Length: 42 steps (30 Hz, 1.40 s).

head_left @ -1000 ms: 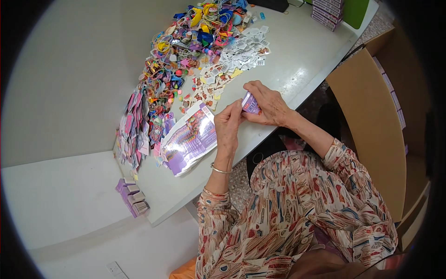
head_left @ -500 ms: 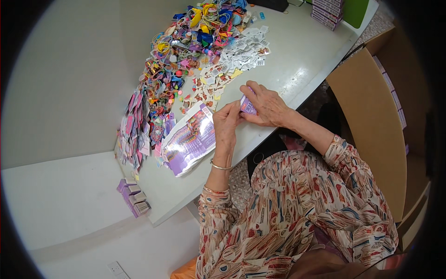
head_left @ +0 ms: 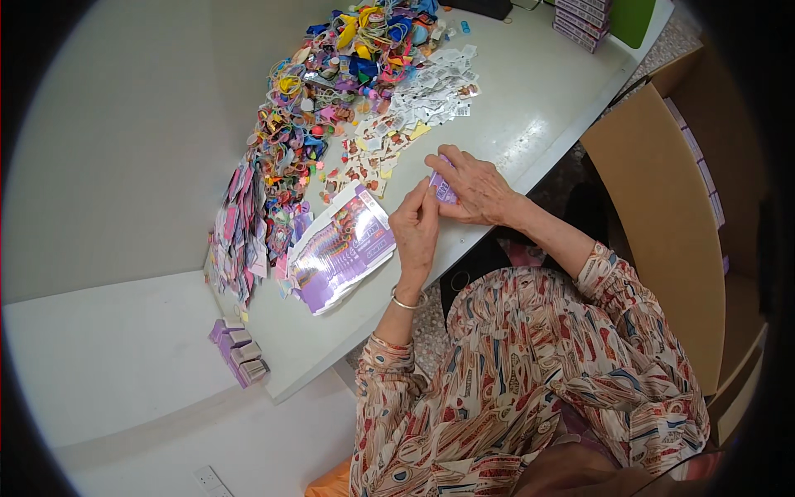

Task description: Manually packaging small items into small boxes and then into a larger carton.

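A small purple printed box (head_left: 445, 184) is held between my two hands above the table's near edge. My right hand (head_left: 482, 192) wraps round it from the right, fingers curled over the top. My left hand (head_left: 416, 230) is closed with thumb and fingertips at the box's left end; what lies under those fingers is hidden. To the left of that hand, a flattened purple-and-white printed carton (head_left: 348, 244) lies on the white table (head_left: 513, 91), its glossy face showing pictures of colourful beads.
A long heap of colourful trinkets and cords (head_left: 306, 124) lines the wall side, with white paper slips (head_left: 431, 91) beside it and packets (head_left: 240, 224) at its end. Stacked purple boxes (head_left: 582, 23) stand far right. An open cardboard box (head_left: 662, 240) stands to my right.
My left hand has shifted slightly right and turned more upright against the purple box, uncovering more of the flattened carton. The right hand has barely moved.
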{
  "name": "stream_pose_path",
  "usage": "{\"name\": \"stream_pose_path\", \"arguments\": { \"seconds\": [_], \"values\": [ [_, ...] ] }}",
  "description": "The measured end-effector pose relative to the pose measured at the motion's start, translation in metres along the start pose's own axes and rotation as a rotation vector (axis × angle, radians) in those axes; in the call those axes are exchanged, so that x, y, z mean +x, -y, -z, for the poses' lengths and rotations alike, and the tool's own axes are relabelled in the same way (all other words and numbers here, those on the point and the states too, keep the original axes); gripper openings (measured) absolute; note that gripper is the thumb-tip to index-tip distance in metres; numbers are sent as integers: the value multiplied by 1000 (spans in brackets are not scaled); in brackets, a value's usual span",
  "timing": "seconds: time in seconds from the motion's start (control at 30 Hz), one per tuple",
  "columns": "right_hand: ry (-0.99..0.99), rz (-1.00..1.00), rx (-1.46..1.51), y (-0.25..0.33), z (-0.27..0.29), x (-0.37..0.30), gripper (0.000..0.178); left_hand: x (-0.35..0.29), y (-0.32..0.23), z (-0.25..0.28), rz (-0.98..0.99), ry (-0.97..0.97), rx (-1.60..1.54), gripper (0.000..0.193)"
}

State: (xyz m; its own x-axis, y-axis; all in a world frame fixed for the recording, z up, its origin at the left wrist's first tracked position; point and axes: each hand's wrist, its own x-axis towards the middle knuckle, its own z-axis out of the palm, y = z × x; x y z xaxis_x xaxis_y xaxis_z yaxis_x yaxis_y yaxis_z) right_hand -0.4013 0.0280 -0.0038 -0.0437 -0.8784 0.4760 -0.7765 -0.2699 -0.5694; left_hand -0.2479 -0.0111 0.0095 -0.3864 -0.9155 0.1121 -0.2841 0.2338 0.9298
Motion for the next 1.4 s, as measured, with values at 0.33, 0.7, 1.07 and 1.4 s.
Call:
{"name": "stream_pose_path", "arguments": {
  "seconds": [0.33, 0.7, 1.07, 1.4],
  "values": [
    [80, 8, 135, -8, 4, -1, 51, 0, 1, -12, 50, -60, -205, 23],
    [-11, 84, 233, -25, -13, 4, 25, -7, 6, -16, -120, -112, 140, 23],
    [76, -71, 256, -6, 2, 6, 20, -17, 4, -24, -200, -121, 244, 27],
    [39, -143, 286, -16, -16, 6, 28, -9, -3, -13, -48, -53, 329, 26]
  ]
}}
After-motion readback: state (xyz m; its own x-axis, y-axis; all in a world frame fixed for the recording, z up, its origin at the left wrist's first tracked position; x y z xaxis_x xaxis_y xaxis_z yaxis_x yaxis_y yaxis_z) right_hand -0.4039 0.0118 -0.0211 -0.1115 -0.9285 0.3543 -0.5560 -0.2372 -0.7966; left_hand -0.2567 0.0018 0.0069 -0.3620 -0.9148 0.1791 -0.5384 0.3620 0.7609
